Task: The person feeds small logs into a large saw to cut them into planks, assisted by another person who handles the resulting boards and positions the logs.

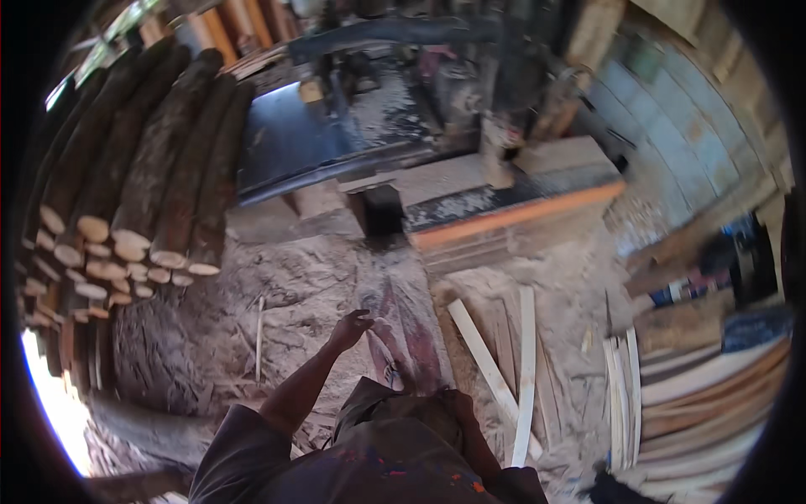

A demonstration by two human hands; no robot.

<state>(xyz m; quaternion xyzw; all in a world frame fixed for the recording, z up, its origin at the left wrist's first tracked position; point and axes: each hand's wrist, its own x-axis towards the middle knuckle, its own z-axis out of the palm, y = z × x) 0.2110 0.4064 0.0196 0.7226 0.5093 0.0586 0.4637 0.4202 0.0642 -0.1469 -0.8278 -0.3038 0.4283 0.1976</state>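
Observation:
A long reddish wooden slab (pixel 409 315) lies on the sawdust-covered ground, running from my body toward the saw bench (pixel 512 214). My left hand (pixel 349 328) hovers just left of the slab, fingers loosely spread and holding nothing. My right forearm reaches down to the slab's near end, where my right hand (pixel 452 397) is mostly hidden behind my shirt. Whether it grips the slab is unclear.
A stack of round logs (pixel 143 176) fills the left side. Pale cut strips (pixel 525 361) lie on the ground to the right, beside piled boards (pixel 714 395). A dark machine table (pixel 294 139) and saw frame stand ahead. Sawdust covers the floor.

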